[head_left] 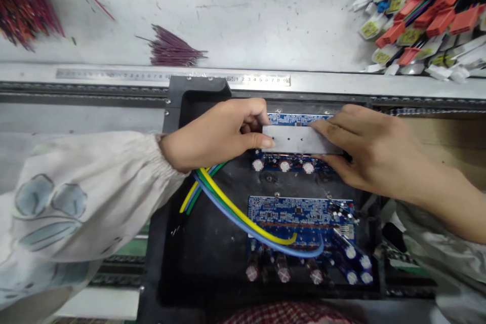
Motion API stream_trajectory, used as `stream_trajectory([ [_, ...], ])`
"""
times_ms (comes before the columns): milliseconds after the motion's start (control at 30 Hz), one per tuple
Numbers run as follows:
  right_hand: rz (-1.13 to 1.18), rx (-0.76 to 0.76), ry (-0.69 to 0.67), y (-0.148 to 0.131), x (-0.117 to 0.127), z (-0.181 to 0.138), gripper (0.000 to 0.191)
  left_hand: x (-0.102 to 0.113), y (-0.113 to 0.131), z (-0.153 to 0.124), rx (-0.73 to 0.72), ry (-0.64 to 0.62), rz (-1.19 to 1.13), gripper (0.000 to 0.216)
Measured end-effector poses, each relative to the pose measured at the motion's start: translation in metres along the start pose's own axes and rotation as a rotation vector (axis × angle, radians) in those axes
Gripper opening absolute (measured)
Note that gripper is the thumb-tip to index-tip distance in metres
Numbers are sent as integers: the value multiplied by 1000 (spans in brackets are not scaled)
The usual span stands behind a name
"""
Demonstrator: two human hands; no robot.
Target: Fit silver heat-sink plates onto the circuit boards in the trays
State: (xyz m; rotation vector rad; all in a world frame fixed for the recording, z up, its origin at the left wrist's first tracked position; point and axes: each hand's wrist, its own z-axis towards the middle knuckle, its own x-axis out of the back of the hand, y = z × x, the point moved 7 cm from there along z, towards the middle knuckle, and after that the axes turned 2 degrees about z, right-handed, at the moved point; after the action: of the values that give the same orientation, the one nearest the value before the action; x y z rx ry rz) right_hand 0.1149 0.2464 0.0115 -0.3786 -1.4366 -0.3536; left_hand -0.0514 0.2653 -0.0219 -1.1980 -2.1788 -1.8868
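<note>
A grey metal block (299,139) lies across the upper blue circuit board (292,119) inside a black tray (197,243). My left hand (218,134) pinches the block's left end between thumb and fingers. My right hand (364,149) holds the right end, fingers stretched along its top and front edges. Nearer me in the tray sits a second blue circuit board (299,215) with round capacitors. Yellow, blue and green wires (231,210) run from under my left wrist and curve across the lower board.
A steel ruler (174,77) runs along the rail behind the tray. On the white bench lie a purple wire bundle (170,50), red wires (26,5) far left, and a heap of orange and white connectors (425,15) far right. Cardboard (448,142) sits right of the tray.
</note>
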Motion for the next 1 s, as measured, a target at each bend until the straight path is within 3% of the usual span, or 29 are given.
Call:
stream_trajectory([
  [400,30,-67,90,-1,-1,-3,36,1,1,0,-36,17,-5,18],
  [733,71,-152,17,3,-9,-4,38,-1,3,2,-39,1,-30,17],
  [900,154,-126,46,-2,17,-20,48,0,1,2,-33,12,8,21],
  [1000,68,-291,150,3,41,-60,47,-1,1,3,-21,9,6,24],
])
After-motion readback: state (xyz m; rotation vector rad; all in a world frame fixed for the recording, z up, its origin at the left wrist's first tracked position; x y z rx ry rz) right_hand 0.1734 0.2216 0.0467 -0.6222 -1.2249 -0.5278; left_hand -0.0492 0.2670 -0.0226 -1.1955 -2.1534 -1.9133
